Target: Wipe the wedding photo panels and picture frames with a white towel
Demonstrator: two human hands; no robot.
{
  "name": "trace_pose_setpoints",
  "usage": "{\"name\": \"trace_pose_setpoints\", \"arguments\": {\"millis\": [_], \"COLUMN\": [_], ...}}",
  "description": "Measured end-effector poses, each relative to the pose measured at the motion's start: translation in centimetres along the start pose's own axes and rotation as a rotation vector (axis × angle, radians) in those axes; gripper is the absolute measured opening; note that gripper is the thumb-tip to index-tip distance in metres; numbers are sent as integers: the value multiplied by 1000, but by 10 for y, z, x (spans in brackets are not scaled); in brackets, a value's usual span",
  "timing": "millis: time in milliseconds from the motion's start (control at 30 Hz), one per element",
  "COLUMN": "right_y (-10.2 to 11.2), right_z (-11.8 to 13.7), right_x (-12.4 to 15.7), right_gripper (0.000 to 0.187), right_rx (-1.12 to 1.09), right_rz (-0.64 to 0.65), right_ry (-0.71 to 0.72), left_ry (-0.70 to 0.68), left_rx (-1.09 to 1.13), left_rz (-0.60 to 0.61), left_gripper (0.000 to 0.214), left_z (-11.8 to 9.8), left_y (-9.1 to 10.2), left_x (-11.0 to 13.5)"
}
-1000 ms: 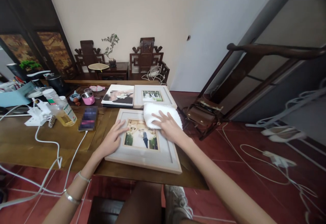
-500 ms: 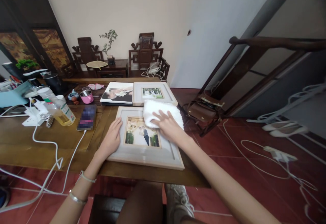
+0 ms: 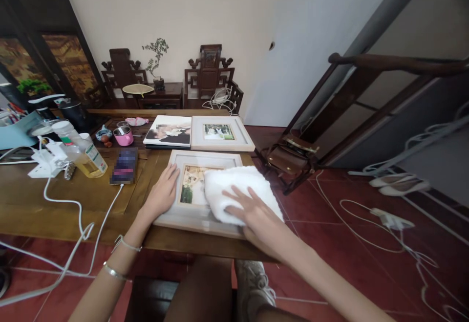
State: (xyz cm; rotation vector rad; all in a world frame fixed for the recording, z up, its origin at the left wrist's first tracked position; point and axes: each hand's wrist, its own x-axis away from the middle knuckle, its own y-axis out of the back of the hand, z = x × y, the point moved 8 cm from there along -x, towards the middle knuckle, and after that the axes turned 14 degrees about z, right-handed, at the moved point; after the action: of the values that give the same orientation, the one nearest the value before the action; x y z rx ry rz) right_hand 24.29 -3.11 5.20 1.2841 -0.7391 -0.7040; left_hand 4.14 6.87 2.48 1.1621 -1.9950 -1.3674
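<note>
A picture frame (image 3: 208, 158) with a pale mat and a photo lies flat on the wooden table, close to the front edge. My left hand (image 3: 163, 190) rests on its left rim, fingers stretched out. Across the right part of the frame lies a thick white towel (image 3: 256, 180), covering much of the photo and hanging past the frame's right side. My right hand (image 3: 254, 212) presses on the towel from above with fingers spread, holding it against the frame.
Behind are a second picture frame (image 3: 244, 134) and a photo book (image 3: 168, 131). At left are a phone (image 3: 124, 165) on a cable, a pink cup (image 3: 123, 136), a pump bottle (image 3: 90, 158) and a power strip (image 3: 46, 161). A dark wooden chair (image 3: 293, 151) holds a brown bag.
My right hand has drawn the towel toward me and to the right, over the photo's right half. My left hand stays on the frame's left rim.
</note>
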Motion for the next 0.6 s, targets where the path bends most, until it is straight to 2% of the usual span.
{"name": "trace_pose_setpoints", "arguments": {"millis": [100, 200, 300, 400, 500, 600], "right_y": [10, 21, 20, 9, -3, -9], "right_z": [-33, -60, -64, -41, -5, 24], "right_x": [-40, -76, -89, -67, -23, 14], "right_gripper": [62, 59, 57, 59, 64, 64], "right_rx": [52, 102, 156, 163, 100, 8], "right_rz": [-80, -119, -61, 35, 112, 136], "right_ry": [-147, -242, -275, -213, -86, 50], "left_ry": [-6, -25, -45, -61, -72, -66], "left_rx": [-1, 48, 92, 99, 103, 113], "left_rz": [20, -25, -62, -82, -105, -84], "left_gripper": [49, 49, 54, 56, 58, 60], "left_z": [0, 2, 6, 8, 7, 5], "left_y": [-2, 0, -1, -2, -2, -4], "left_x": [-1, -1, -1, -1, -1, -1]}}
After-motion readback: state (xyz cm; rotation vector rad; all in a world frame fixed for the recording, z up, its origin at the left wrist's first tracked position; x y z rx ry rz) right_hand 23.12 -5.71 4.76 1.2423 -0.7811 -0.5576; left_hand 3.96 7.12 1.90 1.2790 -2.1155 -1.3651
